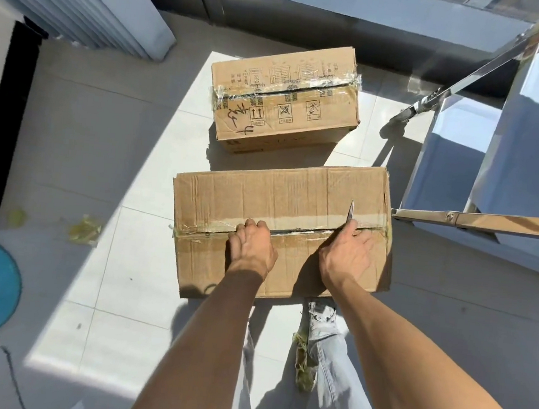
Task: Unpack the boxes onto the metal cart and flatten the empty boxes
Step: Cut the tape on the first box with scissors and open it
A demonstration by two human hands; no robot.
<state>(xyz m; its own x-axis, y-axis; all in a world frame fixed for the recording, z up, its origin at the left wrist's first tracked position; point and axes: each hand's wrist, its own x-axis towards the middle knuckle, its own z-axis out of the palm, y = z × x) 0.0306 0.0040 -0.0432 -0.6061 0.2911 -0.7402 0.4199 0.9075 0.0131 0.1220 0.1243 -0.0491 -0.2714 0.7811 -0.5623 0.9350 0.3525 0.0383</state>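
Fingers [253, 227] of left hand [253, 248] hooked into near cardboard box [279, 231] seam on floor, right hand [345, 253] gripped blade [349, 213]; risked slicing contents or left knuckles.

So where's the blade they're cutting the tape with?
The blade is in the right hand, pointing up and away over the taped seam of the near box, right of the left hand and close to the metal cart.

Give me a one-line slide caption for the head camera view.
Left hand and right hand, holding a blade, work the near box seam.
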